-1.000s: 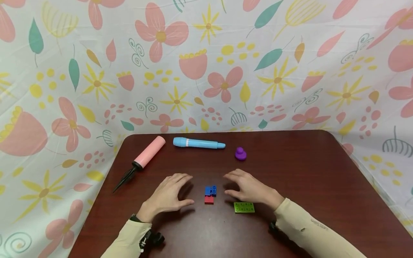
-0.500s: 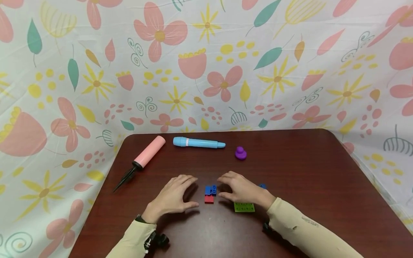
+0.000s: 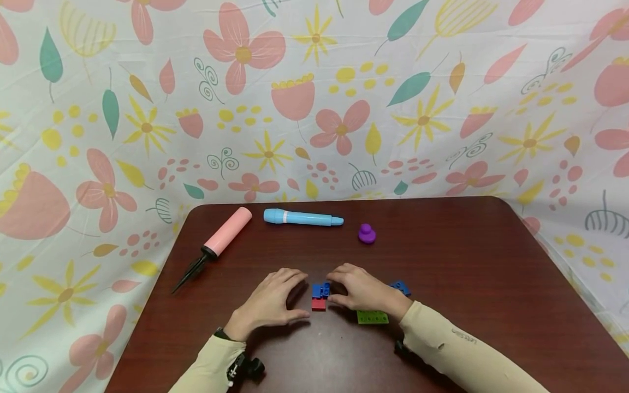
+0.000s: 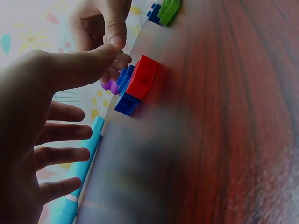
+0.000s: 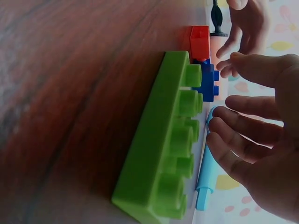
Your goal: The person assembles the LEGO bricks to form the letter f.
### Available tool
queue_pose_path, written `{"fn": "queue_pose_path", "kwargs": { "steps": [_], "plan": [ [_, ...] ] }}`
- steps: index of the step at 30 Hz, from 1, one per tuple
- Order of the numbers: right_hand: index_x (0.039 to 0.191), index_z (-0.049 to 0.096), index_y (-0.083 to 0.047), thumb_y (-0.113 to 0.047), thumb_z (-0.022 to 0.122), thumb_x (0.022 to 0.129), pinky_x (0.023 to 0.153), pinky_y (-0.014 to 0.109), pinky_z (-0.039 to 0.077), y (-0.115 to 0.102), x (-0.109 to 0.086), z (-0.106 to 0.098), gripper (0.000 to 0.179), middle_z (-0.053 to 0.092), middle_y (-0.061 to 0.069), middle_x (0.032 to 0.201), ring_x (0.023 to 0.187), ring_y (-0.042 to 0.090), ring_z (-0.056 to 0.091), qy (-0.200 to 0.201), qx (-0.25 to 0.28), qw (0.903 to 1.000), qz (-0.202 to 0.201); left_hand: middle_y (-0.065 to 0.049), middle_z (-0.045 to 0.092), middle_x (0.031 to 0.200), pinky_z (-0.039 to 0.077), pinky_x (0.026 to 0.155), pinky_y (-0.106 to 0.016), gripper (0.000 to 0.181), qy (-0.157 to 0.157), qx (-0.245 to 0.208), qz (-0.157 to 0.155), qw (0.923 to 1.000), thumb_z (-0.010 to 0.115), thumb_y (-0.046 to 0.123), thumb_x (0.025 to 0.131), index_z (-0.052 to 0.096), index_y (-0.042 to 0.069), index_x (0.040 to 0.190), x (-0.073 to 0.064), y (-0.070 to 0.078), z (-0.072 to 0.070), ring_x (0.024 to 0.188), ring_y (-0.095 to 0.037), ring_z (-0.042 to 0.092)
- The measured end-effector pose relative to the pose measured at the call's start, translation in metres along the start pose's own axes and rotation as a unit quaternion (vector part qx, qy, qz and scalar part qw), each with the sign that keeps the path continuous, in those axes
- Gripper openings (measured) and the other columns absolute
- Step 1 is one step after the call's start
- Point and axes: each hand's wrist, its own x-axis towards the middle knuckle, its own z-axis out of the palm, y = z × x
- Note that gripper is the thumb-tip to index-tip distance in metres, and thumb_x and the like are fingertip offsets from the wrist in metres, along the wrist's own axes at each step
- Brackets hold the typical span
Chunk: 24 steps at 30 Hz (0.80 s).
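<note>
In the head view, a small cluster of toy building bricks lies between both hands: blue bricks (image 3: 316,290) with a red brick (image 3: 318,305) against their near side. My left hand (image 3: 269,303) is left of the cluster, thumb and fingers spread and holding nothing. From the other side my right hand (image 3: 366,289) reaches to the blue bricks; its fingertips are very close, and I cannot tell if they touch. Under the right wrist lies a green brick (image 3: 372,317), partly covered. Another blue brick (image 3: 402,287) shows behind that wrist.
Along the back lie a pink hand pump (image 3: 228,232) with black nozzle, a light blue tapered tube (image 3: 303,218) and a small purple knobbed piece (image 3: 366,234). The dark wooden table (image 3: 467,245) meets a flowered cloth (image 3: 314,109) behind.
Both hands have moved inward toward the brick cluster, the right one leftward and the left one rightward. The blue brick behind the right wrist has come into sight. The bricks have stayed put.
</note>
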Motion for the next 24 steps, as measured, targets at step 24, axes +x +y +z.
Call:
{"fn": "queue_pose_path", "kwargs": {
  "steps": [24],
  "plan": [
    [0.118, 0.067, -0.003, -0.03, 0.073, 0.088, 0.081, 0.038, 0.054, -0.002, 0.007, 0.009, 0.041, 0.067, 0.007, 0.109, 0.099, 0.021, 0.063, 0.005, 0.008, 0.9998, 0.017, -0.003, 0.054, 0.136, 0.04, 0.106, -0.042, 0.078, -0.018, -0.03, 0.004, 0.9994, 0.075, 0.056, 0.077, 0.054, 0.01, 0.137, 0.008, 0.006, 0.012, 0.13, -0.019, 0.046]
  ]
}}
